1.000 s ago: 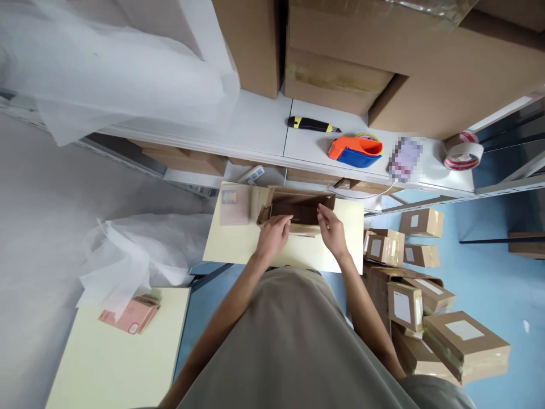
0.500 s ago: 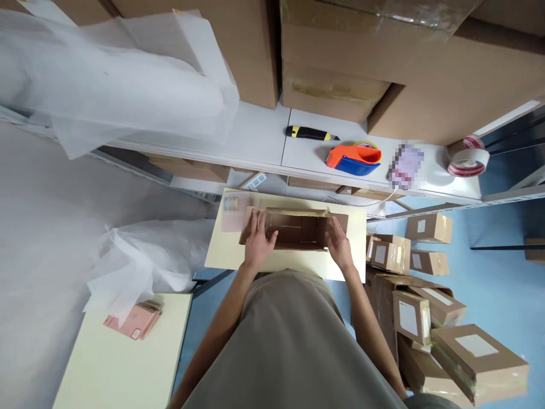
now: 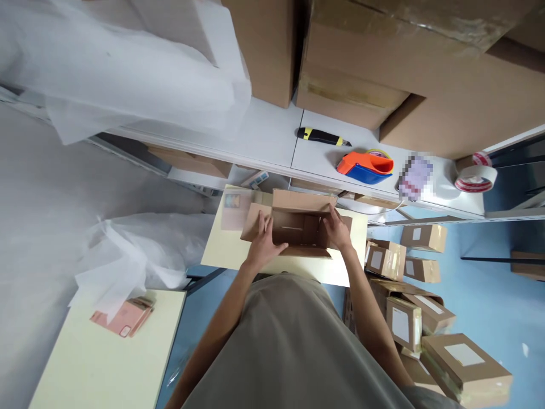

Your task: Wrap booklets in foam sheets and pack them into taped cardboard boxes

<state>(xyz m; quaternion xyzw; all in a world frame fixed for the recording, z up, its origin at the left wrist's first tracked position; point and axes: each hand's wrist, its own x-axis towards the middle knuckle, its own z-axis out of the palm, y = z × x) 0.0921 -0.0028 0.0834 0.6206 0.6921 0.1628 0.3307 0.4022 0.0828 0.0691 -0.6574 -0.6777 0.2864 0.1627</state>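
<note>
A small cardboard box [image 3: 298, 250] stands on the cream table with its top flaps spread and its inside bare. My left hand [image 3: 263, 245] rests on the box's left end flap, thumb and fingers apart, the thumb by the near edge. At the other end, my right hand [image 3: 338, 232] grips the right wall near the back corner, its fingertips against the raised back flap [image 3: 300, 200]. Left of the box lies a thin translucent pinkish sheet or pouch [image 3: 235, 211] with a small picture on it.
A shelf [image 3: 264, 133] ahead holds a utility knife [image 3: 323, 137], an orange-and-blue tape dispenser [image 3: 365, 167], a blurred-out item [image 3: 415, 177], tape rolls [image 3: 476, 178] and large cartons. White foam wrap [image 3: 128, 79] lies at left. Pink phone boxes [image 3: 123, 318] sit on a side table. Several taped cartons [image 3: 464, 363] stand at right.
The box's back flap now stands up and shows its inner face; the near flap tilts outward. My right fingers have moved onto the back corner. The whole view has shifted slightly.
</note>
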